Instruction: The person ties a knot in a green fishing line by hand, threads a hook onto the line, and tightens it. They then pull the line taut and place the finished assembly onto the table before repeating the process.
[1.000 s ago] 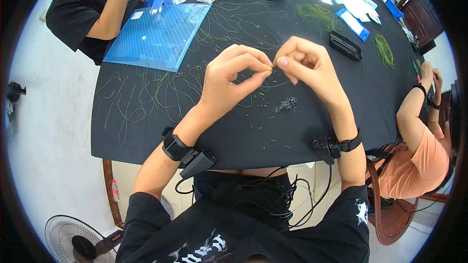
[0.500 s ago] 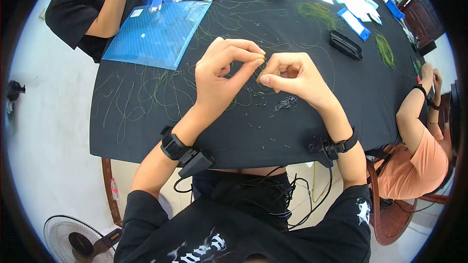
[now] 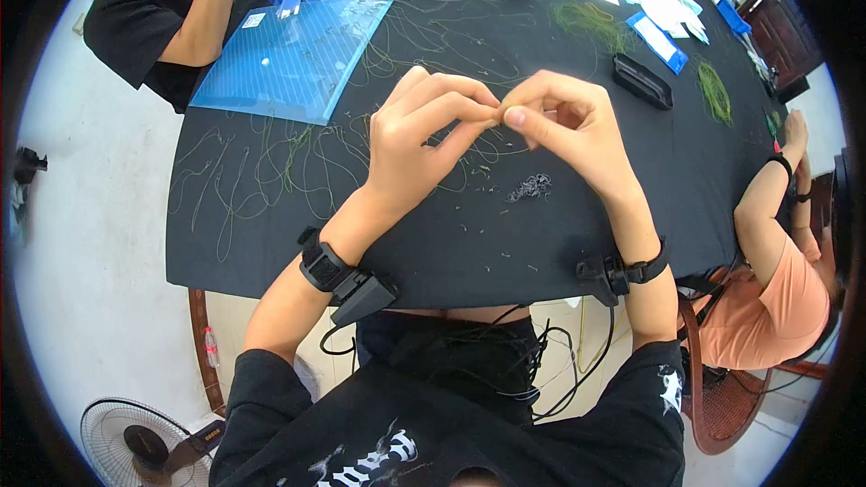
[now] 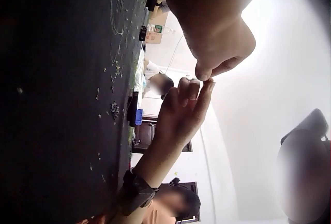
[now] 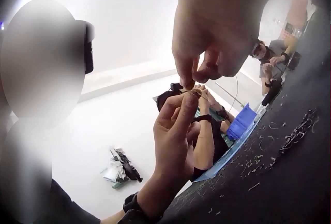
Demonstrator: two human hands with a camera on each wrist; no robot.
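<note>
Above the black table, my left hand (image 3: 410, 140) and right hand (image 3: 577, 135) meet at the fingertips. Thumb and index finger of the left hand (image 4: 220, 40) pinch a thin line, barely visible between the hands. A small curved wire (image 4: 191, 79) shows at the fingertips of the right hand (image 4: 178, 115) in the left wrist view. From the right wrist, a fine loop (image 5: 200, 91) appears where the right hand (image 5: 217, 40) pinches close to the left thumb. Below the hands lies a small pile of dark metal bits (image 3: 530, 188).
Loose greenish lines (image 3: 271, 158) spread over the table's left side, by a blue translucent folder (image 3: 293, 59). Open black case (image 3: 641, 81), green line bundle (image 3: 713, 93) and blue-edged packet (image 3: 657, 41) lie to the right. People sit at left and right.
Half a second ago the right hand was lower and its fingertips stood slightly apart from the left's. It has risen rightward, the left hand has shifted slightly right, and their fingertips meet again.
</note>
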